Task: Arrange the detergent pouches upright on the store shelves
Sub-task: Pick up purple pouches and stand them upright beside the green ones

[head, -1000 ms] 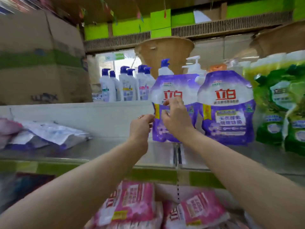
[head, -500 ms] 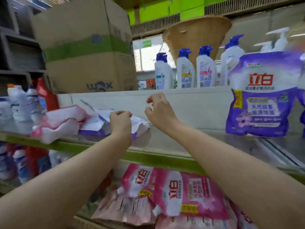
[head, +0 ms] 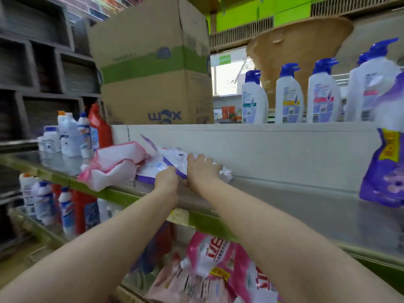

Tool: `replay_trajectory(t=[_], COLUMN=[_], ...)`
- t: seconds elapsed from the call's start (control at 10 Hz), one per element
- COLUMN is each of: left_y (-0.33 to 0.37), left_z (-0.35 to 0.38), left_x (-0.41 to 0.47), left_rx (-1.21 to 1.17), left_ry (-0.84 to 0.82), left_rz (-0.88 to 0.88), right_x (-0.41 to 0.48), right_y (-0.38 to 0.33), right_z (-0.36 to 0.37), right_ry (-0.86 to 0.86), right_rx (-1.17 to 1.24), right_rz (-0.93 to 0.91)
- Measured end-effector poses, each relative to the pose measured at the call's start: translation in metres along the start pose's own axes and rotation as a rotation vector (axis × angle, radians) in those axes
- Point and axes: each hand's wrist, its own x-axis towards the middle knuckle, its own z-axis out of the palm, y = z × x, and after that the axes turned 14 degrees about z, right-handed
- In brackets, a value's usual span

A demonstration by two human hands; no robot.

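A purple-and-white detergent pouch (head: 162, 164) lies flat on the metal shelf (head: 284, 204), against the shelf's white back panel. My left hand (head: 167, 179) grips its near purple edge. My right hand (head: 201, 169) rests on top of the pouch with fingers spread over its right part. Pink-and-white pouches (head: 115, 165) lie crumpled just left of it. One purple pouch (head: 385, 171) stands upright at the far right edge of the shelf.
A large cardboard box (head: 153, 68) stands on the ledge above. White pump bottles with blue caps (head: 288, 95) line that ledge. Cleaner bottles (head: 70, 136) stand at the shelf's left end. Pink pouches (head: 218, 265) lie on the lower shelf.
Both hands left the upright purple pouch and travelled left along the shelf. They now lie on the flat purple-and-white pouch; the view swung left with them.
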Motion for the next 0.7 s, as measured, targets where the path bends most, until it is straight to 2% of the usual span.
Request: replay_trajectory(t=[0.2, 0.5, 0.6, 0.7], left_y=[-0.011, -0.012, -0.015, -0.016], left_z=[0.007, 0.015, 0.020, 0.022], left_x=[0.009, 0.010, 0.009, 0.002], left_rx=[0.054, 0.058, 0.144, 0.197], left_ry=[-0.009, -0.102, -0.155, -0.218], left_rz=[0.003, 0.033, 0.071, 0.146], right_x=[0.005, -0.027, -0.037, -0.044], right_y=[0.012, 0.059, 0.078, 0.095], right_z=[-0.006, -0.053, -0.060, -0.066], right_ry=[0.009, 0.036, 0.026, 0.002], right_rx=[0.042, 0.306, 0.458, 0.764], right_rz=[-0.061, 0.011, 0.066, 0.097])
